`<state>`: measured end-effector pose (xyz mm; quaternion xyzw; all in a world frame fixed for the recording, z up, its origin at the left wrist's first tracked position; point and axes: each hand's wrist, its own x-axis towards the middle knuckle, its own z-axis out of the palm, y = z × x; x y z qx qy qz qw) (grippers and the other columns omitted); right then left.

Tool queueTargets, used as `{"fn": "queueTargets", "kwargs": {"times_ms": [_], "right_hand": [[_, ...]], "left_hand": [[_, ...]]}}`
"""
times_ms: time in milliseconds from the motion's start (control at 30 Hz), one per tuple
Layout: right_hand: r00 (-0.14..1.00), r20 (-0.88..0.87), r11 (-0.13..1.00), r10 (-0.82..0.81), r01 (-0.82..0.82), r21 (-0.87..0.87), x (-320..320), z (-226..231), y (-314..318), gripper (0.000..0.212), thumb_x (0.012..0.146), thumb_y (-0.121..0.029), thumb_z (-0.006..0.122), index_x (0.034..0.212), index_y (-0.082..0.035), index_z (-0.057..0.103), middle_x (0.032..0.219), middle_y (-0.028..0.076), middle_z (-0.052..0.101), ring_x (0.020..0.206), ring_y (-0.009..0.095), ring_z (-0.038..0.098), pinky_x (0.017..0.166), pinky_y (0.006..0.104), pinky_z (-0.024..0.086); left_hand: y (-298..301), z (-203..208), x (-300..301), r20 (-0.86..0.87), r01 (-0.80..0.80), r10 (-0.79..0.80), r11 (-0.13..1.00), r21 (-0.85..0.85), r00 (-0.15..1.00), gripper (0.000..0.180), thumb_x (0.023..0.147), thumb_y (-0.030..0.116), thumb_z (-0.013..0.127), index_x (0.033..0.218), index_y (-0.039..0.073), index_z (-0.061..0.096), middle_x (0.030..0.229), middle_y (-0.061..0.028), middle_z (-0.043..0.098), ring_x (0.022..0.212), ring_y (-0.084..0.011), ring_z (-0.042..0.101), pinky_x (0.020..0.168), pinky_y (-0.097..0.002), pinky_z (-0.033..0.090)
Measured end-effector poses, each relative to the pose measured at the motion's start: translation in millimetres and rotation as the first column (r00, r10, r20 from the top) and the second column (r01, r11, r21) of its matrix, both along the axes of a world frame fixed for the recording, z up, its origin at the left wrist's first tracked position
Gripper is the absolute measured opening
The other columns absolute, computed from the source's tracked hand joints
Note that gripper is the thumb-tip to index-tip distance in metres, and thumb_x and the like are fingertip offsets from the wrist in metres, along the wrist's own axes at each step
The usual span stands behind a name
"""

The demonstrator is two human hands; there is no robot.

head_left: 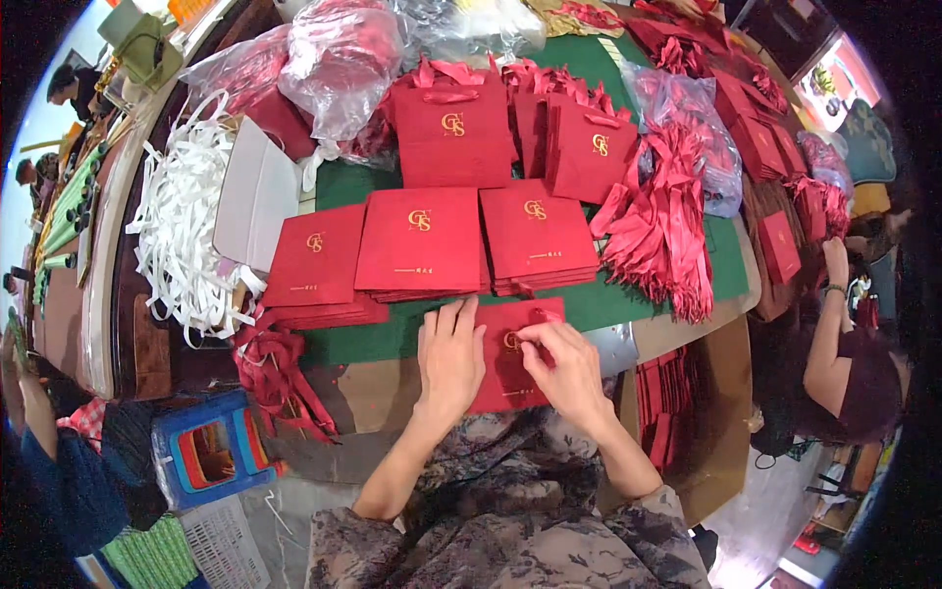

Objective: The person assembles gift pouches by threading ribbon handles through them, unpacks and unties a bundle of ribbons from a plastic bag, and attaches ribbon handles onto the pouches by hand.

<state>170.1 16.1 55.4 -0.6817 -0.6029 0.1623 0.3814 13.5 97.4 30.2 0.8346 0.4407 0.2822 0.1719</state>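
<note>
A red paper gift bag [502, 378] with a gold emblem lies in front of me at the table's near edge. My left hand [451, 355] rests along its left side, fingers stretched out, with the thumb beside the bag's edge. Over the bag's upper right, my right hand [564, 365] has thumb and fingertips pinched together; what they hold is hidden. A short piece of red ribbon [548, 315] shows just above those fingers. Just beyond my hands are three stacks of similar red bags: a left stack [314, 257], a middle stack [420, 240] and a right stack [537, 236].
Bags with ribbon handles [453, 142] stand farther back. Bundled red ribbons [667, 226] lie at right, white ribbons [186, 216] at left beside an open box [257, 191]. Red ribbon [280, 368] hangs over the near left edge. Another person [849, 368] sits at right.
</note>
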Motion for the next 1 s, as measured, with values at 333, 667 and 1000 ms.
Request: {"fn": "queueTargets", "kwargs": {"times_ms": [333, 667, 1000], "right_hand": [[0.999, 0.01, 0.999, -0.033, 0.034, -0.009, 0.3, -10.5, -2.5, 0.012, 0.085, -0.006, 0.068, 0.094, -0.004, 0.062, 0.088, 0.013, 0.063, 0.085, 0.034, 0.062, 0.075, 0.0417, 0.05], [0.992, -0.088, 0.996, -0.093, 0.092, -0.018, -1.7, -14.1, -3.2, 0.012, 0.083, -0.005, 0.072, 0.094, -0.002, 0.067, 0.088, 0.013, 0.065, 0.084, 0.031, 0.064, 0.073, 0.0384, 0.05], [0.998, -0.017, 0.997, -0.068, 0.069, 0.024, -4.6, -10.0, -4.8, 0.013, 0.081, -0.007, 0.072, 0.093, -0.003, 0.067, 0.087, 0.012, 0.065, 0.083, 0.032, 0.063, 0.073, 0.0388, 0.05]], "left_hand": [[-4.0, 4.8, 3.0, 0.052, 0.125, -0.123, 0.992, -0.032, 0.991, 0.029, 0.082, 0.009, 0.072, 0.109, 0.005, 0.066, 0.105, -0.0115, 0.059, 0.096, -0.032, 0.057, 0.082, -0.0421, 0.049], [-2.1, 19.3, 4.1, 0.086, 0.231, -0.226, 0.972, -0.045, 0.97, 0.02, 0.08, 0.005, 0.072, 0.099, 0.006, 0.066, 0.095, -0.0115, 0.06, 0.09, -0.0327, 0.058, 0.077, -0.0411, 0.05], [8.1, 22.0, 3.5, 0.194, 0.261, -0.215, 0.931, -0.254, 0.957, 0.007, 0.087, 0.004, 0.064, 0.094, 0.003, 0.063, 0.081, -0.0154, 0.065, 0.077, -0.0344, 0.063, 0.068, -0.0419, 0.051]]}}
